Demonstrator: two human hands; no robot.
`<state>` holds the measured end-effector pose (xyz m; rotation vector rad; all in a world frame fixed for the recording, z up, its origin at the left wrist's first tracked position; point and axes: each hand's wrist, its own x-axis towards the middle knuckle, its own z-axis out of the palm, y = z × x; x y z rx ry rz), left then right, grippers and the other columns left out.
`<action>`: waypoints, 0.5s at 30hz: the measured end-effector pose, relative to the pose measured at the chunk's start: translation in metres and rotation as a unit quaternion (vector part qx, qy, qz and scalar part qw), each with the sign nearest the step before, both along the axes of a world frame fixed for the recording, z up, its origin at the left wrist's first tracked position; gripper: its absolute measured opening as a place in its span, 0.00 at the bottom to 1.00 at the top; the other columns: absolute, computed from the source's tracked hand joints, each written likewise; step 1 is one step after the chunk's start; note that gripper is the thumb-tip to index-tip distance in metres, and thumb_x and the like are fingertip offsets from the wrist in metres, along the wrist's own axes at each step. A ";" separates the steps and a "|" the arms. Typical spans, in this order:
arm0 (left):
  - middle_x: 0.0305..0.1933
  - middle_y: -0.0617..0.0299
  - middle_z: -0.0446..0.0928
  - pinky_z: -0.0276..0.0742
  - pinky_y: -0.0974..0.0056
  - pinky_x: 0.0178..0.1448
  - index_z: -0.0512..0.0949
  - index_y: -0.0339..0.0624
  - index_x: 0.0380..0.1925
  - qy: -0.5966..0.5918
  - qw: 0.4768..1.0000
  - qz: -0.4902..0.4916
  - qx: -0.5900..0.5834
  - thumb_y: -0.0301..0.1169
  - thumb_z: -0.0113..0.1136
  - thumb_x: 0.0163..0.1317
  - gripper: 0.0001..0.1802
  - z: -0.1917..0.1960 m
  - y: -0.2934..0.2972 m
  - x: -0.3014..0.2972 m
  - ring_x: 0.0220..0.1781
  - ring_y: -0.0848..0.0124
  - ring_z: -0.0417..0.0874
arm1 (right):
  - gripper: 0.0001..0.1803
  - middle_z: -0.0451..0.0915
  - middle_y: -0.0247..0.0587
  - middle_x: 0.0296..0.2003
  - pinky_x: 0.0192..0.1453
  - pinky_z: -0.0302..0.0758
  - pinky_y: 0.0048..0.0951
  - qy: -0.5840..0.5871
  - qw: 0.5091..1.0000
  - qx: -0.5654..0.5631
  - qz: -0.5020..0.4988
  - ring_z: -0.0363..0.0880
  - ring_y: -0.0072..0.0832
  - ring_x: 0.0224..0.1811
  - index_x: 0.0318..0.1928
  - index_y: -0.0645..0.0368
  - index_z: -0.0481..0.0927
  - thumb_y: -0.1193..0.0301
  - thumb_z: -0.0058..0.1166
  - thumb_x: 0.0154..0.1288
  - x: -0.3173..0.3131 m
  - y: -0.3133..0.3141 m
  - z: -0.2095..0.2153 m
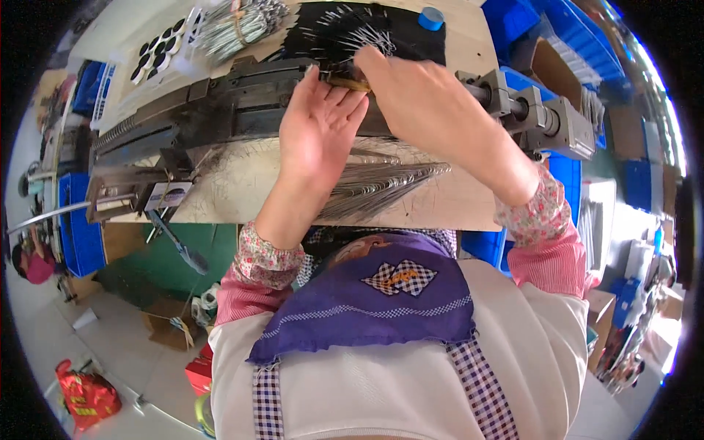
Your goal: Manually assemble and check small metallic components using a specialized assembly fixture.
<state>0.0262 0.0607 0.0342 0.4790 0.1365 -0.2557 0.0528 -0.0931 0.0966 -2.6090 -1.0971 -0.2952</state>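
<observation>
My left hand (320, 121) is turned palm up at the long dark metal machine (249, 103), its fingers loosely apart and the thumb against the machine's edge. Beside it, my right hand (411, 84) bends over the machine with its fingers pinched together. What they grip is hidden behind the hand. A brass-coloured strip (347, 84) shows between the two hands; I cannot tell whether it is held or part of the machine. Below the hands, bundles of thin metal wires (389, 180) fan out on the wooden table (242, 187). Past the machine, more thin metal pieces (367, 35) lie on a black cloth (422, 48).
A banded bundle of wires (238, 29) and round black-and-white parts (158, 51) are at the far left. A blue tape roll (431, 18) sits on the cloth. Shaft blocks (546, 117) stick out at the machine's right. Blue bins (579, 33) stand beyond the table's right.
</observation>
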 end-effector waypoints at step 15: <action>0.70 0.40 0.60 0.50 0.50 0.75 0.62 0.29 0.65 -0.393 0.702 0.010 0.594 0.32 0.55 0.64 0.32 -0.017 0.085 -0.114 0.72 0.47 0.60 | 0.09 0.81 0.49 0.31 0.37 0.78 0.42 0.220 0.973 0.036 -0.049 0.81 0.47 0.34 0.40 0.60 0.75 0.68 0.54 0.62 -0.044 -0.042 -0.141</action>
